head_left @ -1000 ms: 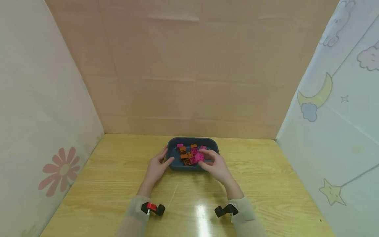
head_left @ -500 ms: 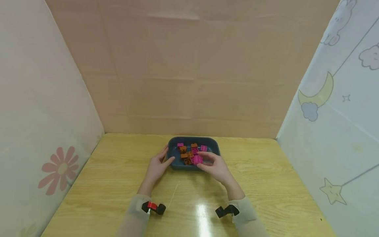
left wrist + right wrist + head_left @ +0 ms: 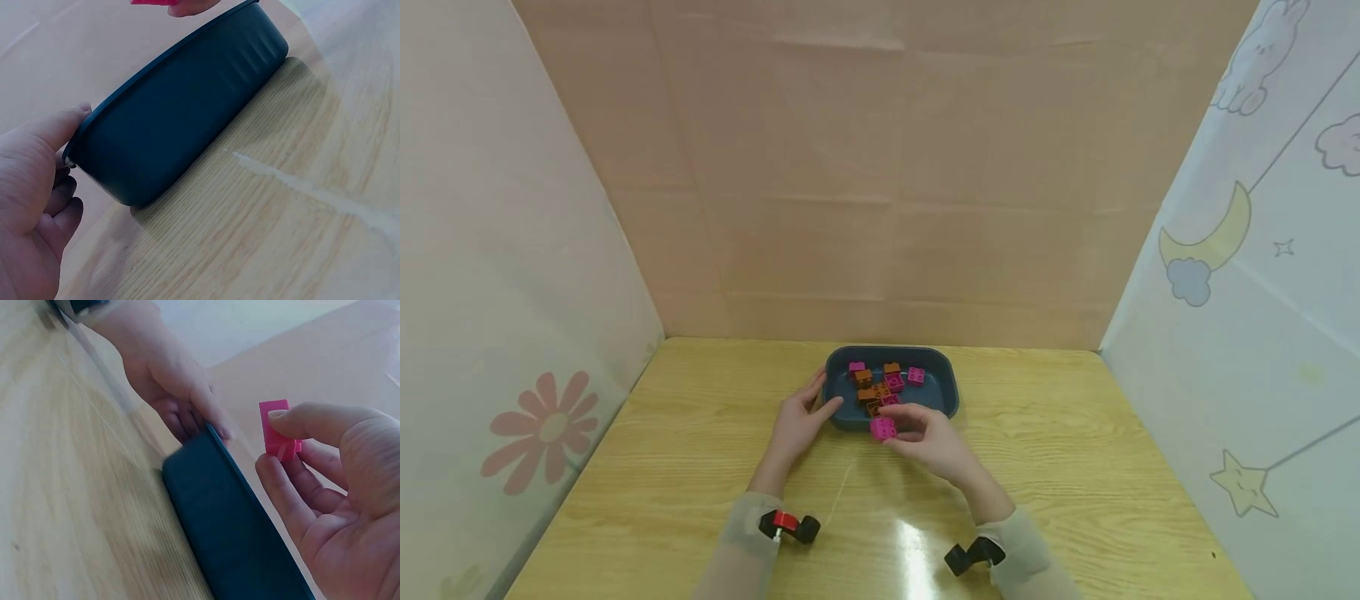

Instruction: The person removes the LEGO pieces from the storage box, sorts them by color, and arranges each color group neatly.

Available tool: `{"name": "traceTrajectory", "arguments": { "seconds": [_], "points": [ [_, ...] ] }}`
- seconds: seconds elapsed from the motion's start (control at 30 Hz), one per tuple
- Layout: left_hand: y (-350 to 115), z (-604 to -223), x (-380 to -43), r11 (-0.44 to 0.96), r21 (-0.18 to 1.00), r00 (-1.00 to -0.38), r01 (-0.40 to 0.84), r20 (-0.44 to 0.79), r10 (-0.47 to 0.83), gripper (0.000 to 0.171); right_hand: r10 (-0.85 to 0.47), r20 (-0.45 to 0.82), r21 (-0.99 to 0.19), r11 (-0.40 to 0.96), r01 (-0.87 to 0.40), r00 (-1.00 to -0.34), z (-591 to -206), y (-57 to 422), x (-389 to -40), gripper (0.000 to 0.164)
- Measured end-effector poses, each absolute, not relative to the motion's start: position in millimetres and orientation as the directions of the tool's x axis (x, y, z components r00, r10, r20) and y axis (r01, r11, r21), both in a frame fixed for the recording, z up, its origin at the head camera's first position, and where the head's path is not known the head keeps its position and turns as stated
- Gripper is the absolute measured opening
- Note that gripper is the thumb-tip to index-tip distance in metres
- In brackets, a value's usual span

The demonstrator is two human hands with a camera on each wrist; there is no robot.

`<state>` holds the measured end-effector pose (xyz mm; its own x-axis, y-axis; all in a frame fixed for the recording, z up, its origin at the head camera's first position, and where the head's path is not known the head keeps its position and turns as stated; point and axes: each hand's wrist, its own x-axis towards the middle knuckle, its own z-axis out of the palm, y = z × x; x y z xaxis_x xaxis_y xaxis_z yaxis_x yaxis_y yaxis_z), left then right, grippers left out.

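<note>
A dark blue rectangular tray stands on the table, holding several pink and orange toy building bricks. My left hand grips the tray's left end; the left wrist view shows its thumb on the rim and its other fingers curled against the outer wall. Between thumb and fingertips, my right hand pinches a pink building brick. In the head view that brick overlaps the tray's front rim, and the right wrist view shows it raised above the rim. The right fingers partly cover the bricks at the tray's front.
The wooden table runs up to a brown-papered back wall. White printed sheets stand along the left and right sides. Inside the tray, orange bricks cluster left of centre, with a lone pink brick farther right.
My right hand has drawn the pink brick toward me and slightly left, from over the pile to the tray's front rim. The left hand keeps its grip on the tray.
</note>
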<state>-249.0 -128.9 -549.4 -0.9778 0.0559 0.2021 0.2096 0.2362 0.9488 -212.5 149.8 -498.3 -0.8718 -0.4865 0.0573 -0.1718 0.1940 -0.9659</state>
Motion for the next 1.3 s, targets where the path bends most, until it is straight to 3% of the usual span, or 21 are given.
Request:
{"name": "traceTrajectory", "arguments": {
  "seconds": [0.4,0.87,1.03,1.3],
  "points": [
    [-129,-550,-250,0.263,0.943,-0.979,0.205,0.202,0.040,0.073,-0.551,0.025,-0.975,0.173,-0.143,-0.834,-509,126,-202,0.043],
    [-128,-548,-250,0.261,0.945,-0.980,0.197,0.192,0.045,0.070,-0.537,-0.028,-0.905,0.371,-0.206,-0.843,-526,109,-209,0.037],
    [-127,-545,-249,0.255,0.950,-0.983,0.183,0.180,0.037,0.069,-0.542,-0.016,-0.882,0.403,-0.244,-0.840,-530,103,-211,0.037],
    [-127,-545,-248,0.260,0.949,-0.984,0.176,0.173,0.032,0.070,-0.510,-0.042,-0.900,0.392,-0.189,-0.859,-536,97,-211,0.037]
  ]
}}
